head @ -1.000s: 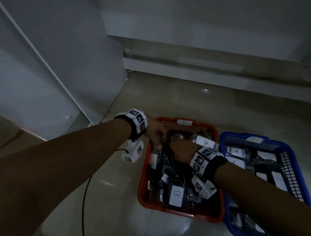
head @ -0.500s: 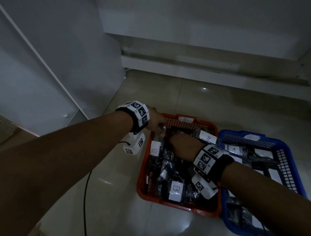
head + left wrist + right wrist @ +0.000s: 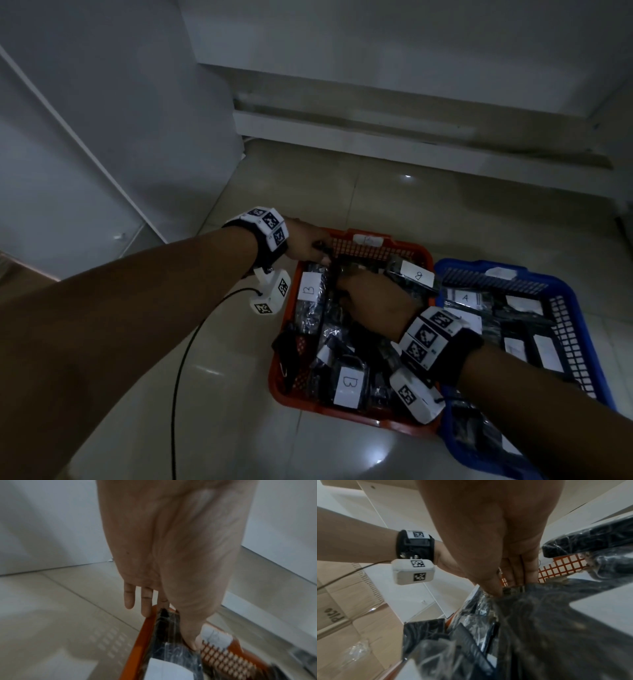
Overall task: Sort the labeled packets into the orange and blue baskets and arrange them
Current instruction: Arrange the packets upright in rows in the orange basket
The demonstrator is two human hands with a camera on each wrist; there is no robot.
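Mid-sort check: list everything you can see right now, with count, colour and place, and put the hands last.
orange basket: one, orange, on the floor left of the blue one.
blue basket: one, blue, against the orange basket's right side.
B packets: three labels readable, dark film with white labels, in the orange basket; more packets there, count unclear.
A packet: one label readable, white on dark, in the blue basket among others whose labels cannot be read.
cable: one, black, across the floor on the left.
cardboard boxes: brown, count unclear, at the left in the right wrist view.
left hand: at the orange basket's far left corner, pinching a packet.
right hand: fingers down among the orange basket's packets; grip unclear.
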